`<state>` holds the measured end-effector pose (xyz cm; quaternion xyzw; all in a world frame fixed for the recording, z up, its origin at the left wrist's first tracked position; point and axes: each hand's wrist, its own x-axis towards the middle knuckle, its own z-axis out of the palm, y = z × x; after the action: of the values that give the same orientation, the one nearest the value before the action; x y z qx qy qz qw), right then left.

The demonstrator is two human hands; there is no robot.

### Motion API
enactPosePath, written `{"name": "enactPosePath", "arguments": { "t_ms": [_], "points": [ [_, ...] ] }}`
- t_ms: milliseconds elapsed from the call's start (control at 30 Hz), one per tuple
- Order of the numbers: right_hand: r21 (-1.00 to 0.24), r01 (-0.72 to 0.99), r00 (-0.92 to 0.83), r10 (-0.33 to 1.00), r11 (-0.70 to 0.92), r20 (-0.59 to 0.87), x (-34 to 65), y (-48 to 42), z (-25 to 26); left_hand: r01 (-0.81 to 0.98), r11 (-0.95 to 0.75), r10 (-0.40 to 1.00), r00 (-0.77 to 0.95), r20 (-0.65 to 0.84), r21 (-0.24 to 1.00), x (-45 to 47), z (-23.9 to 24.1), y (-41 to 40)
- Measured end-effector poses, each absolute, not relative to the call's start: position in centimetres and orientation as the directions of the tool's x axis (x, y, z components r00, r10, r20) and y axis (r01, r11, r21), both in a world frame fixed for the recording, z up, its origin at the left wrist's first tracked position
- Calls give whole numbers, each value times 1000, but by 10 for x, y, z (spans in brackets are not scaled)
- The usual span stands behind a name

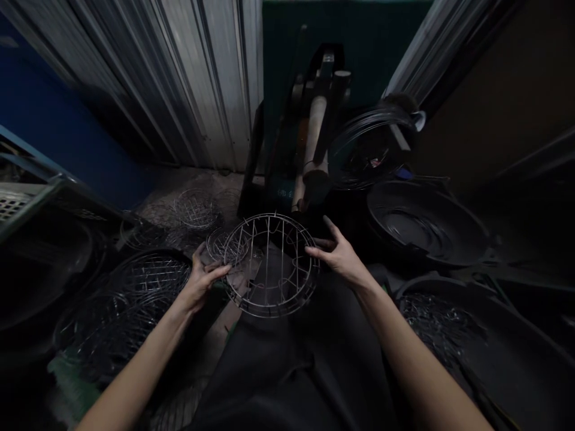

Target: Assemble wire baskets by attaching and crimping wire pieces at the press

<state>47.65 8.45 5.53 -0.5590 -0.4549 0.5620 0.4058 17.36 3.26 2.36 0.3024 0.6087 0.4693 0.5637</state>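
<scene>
Round wire rack (268, 263) is in the middle, held up over the dark cloth (287, 389) on the person's lap. It has straight thin bars and a round rim.

At the far left is a big blue panel (67, 102). Below it, at the left edge, is a pale thing with small holes (12, 206). Nearer, a dark round tub (45, 269) sits in the shade. Just right of that tub, lots of wire racks (130, 311) lie in a messy pile, with something green (74, 380) at its near side. More wire racks (195, 206) lie farther back on the floor, by a bumpy metal wall (179, 72).

The left hand (202, 280) holds the left side of the rim, with its thumb on the wire. Behind the rack, on the far side, stands a dark machine with a thick pale bar (314, 131).

The right hand (344, 257) holds the right side of the rim lightly. Its thumb is on the wire, and one finger sticks out away from it.

Farther right is a loop of shiny wire (372, 129). Nearer than that is a black tub (467, 230) with wire rings inside. Nearest on the right, another black tub (516, 365) has a heap of shiny metal bits (435, 320).
</scene>
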Motion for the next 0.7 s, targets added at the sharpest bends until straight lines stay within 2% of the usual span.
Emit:
{"name": "enactPosePath", "arguments": {
  "t_ms": [167,367,500,700],
  "points": [
    [-967,68,-107,962,-246,-253,475,102,60,-176,385,876,-238,-419,906,175,31,38],
    [-971,9,-172,956,-240,-238,476,113,62,-179,366,876,-263,-403,913,177,38,43],
    [-987,69,-223,962,-143,-155,479,115,64,-166,360,880,-267,-393,918,176,42,47],
    [-986,122,-234,962,-112,-139,485,117,68,-111,337,905,-238,-354,935,178,48,57]
  ]
}}
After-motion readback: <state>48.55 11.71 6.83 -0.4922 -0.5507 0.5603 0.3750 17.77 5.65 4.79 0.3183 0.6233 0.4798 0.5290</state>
